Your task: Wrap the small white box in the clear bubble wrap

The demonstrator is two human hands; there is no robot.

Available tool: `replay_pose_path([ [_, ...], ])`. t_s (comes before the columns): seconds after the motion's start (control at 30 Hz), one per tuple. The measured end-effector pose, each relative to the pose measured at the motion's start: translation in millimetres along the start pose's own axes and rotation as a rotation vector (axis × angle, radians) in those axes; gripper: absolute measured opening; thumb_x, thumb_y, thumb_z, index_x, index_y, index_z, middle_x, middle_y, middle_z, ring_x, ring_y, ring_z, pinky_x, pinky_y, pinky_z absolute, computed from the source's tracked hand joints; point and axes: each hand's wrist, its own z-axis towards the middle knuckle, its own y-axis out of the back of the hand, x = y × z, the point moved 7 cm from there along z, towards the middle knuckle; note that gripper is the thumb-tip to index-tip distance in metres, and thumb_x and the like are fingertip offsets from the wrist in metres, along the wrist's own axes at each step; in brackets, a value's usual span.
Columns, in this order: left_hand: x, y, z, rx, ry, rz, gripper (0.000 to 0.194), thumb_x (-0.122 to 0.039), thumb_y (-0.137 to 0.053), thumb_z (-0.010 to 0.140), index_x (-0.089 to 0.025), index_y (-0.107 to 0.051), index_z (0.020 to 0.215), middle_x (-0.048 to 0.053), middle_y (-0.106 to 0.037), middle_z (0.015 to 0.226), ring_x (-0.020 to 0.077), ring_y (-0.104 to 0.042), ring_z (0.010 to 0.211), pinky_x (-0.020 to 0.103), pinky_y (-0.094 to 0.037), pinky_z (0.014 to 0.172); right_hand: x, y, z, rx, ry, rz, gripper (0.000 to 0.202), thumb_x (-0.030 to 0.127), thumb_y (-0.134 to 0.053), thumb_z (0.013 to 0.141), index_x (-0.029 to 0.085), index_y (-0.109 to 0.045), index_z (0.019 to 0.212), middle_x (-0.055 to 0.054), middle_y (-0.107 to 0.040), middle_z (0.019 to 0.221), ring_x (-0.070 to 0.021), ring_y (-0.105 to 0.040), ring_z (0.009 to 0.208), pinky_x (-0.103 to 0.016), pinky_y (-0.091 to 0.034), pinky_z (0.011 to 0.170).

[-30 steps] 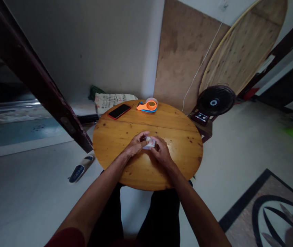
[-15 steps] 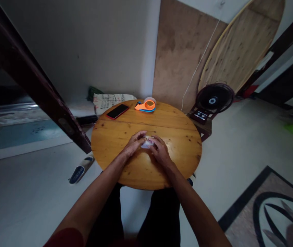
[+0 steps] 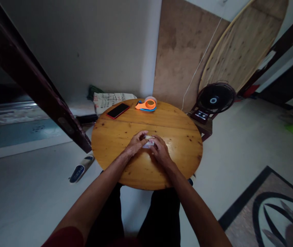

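Observation:
Near the middle of the round wooden table [image 3: 110, 144], a small whitish, box-like object [image 3: 148, 145] sits between my hands. Its exact kind is too small to make out, and fingers cover much of it. My left hand [image 3: 137, 142] grips it from the left side, thumb toward its top. From the right, my right hand [image 3: 160, 148] closes on the same object, with curled fingers over its top and near side. Both forearms rest low over the table's near edge.
An orange and blue tape dispenser [image 3: 147, 105] with a roll stands at the table's far edge. Left of it lies a red-edged phone [image 3: 118, 110]. A black fan [image 3: 213, 100] stands beyond the right edge; a printed sack [image 3: 111, 100] lies behind the table.
The fingers have shifted slightly on the whitish object, and a little more of its top shows. The view has moved a touch; other things stay put.

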Motion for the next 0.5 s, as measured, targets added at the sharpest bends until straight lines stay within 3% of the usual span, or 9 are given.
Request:
replay_pose_path([
  [0.5,-2.7,0.8,-1.6,-0.002,-0.004,0.025,0.052,-0.024,-0.07,0.069,-0.014,-0.058,0.119,0.004,-0.063,0.101,0.0143,-0.058,0.088,0.025,-0.046,0.078,5.8,0.7,0.6,0.002,0.043,-0.029,0.032,0.019,-0.053,0.085,0.022,-0.061,0.116,-0.011,-0.056,0.129,-0.0252,-0.051,0.121,-0.044,-0.041,0.104],
])
